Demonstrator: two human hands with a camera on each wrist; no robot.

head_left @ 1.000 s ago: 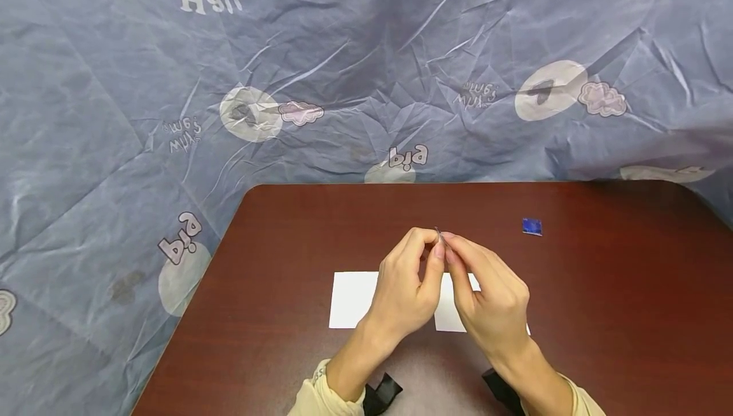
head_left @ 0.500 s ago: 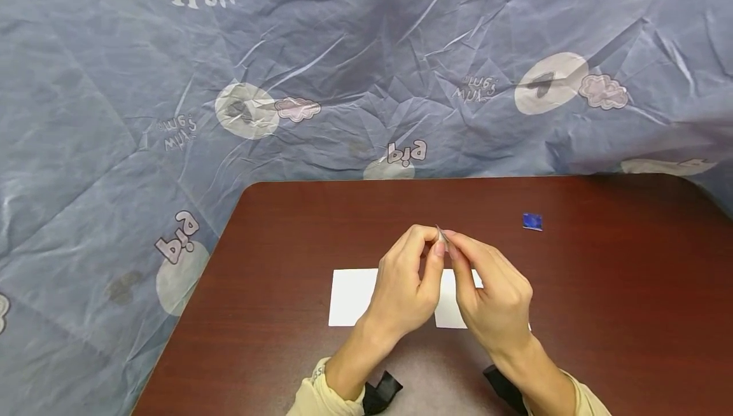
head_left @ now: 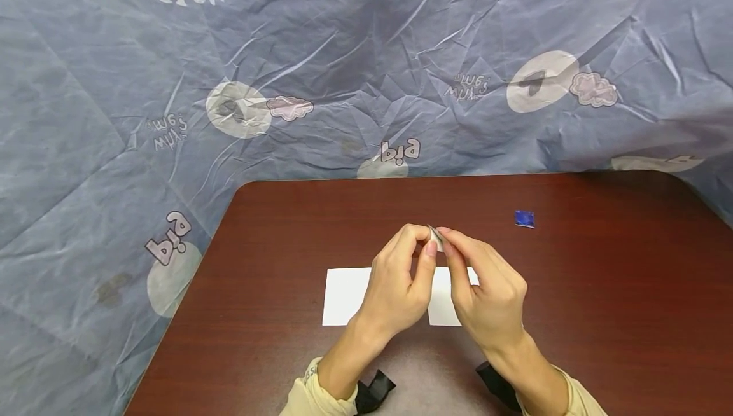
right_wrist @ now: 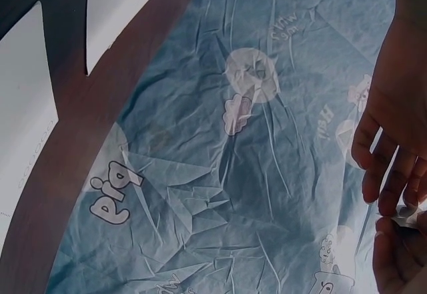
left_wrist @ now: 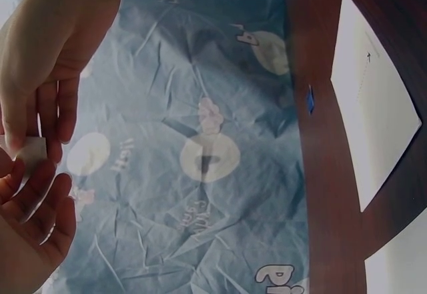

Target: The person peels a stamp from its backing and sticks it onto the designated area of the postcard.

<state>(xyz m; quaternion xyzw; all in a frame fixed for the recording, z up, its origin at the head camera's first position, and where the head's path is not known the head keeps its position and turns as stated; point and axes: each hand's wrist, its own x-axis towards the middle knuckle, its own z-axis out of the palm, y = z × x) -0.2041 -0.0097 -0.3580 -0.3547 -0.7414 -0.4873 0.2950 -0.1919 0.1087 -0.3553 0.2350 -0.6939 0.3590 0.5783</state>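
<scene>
Both hands meet above the middle of the table [head_left: 275, 244]. My left hand [head_left: 397, 282] pinches a small, thin whitish square [head_left: 436, 238] between thumb and index finger. My right hand [head_left: 492, 298] pinches its other side the same way. Its upper edge looks grey in the head view, and in the left wrist view the pale square [left_wrist: 33, 153] shows between the fingertips of both hands. Fingers cover much of it, so its kind is unclear. Beneath the hands lie two white sheets [head_left: 343, 298], partly hidden by hands and forearms.
A small blue square packet [head_left: 524, 219] lies at the back right of the table. Black straps [head_left: 375, 392] hang at the wrists near the front. Behind the table's far edge hangs a wrinkled blue cloth [head_left: 332, 85] with printed pigs.
The whitish square shows more of its face between the fingertips than before, as the right fingertips have shifted slightly away from the left. The head view has moved a little.
</scene>
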